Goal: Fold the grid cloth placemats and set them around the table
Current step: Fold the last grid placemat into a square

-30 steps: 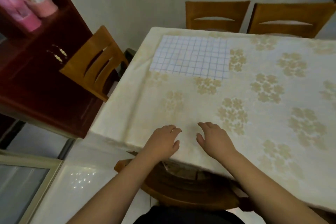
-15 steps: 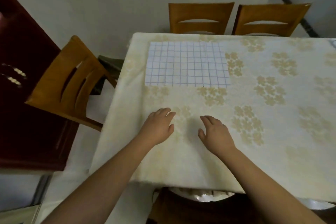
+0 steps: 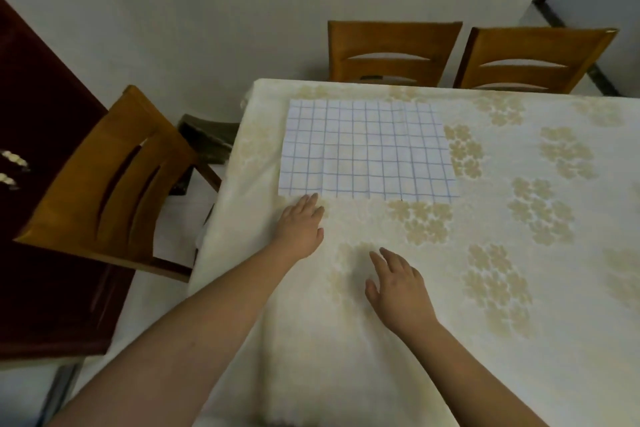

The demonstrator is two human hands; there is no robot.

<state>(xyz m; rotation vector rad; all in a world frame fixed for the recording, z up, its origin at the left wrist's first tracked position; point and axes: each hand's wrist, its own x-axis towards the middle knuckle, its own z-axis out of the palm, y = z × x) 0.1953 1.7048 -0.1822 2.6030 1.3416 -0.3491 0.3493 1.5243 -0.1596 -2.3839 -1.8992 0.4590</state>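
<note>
placemat (image 3: pixel 367 149) flat, long axis left-right, just beyond hands | left hand (image 3: pixel 301 224) nearer (fingertips at near-left corner), unclenched | right hand (image 3: pixel 398 282) relaxed, empty

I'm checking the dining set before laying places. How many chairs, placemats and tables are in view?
Wooden chairs: 3, one at the table's left end and two on the far side.
Grid cloth placemat: 1.
Table with floral tablecloth: 1.
Total: 5.
</note>
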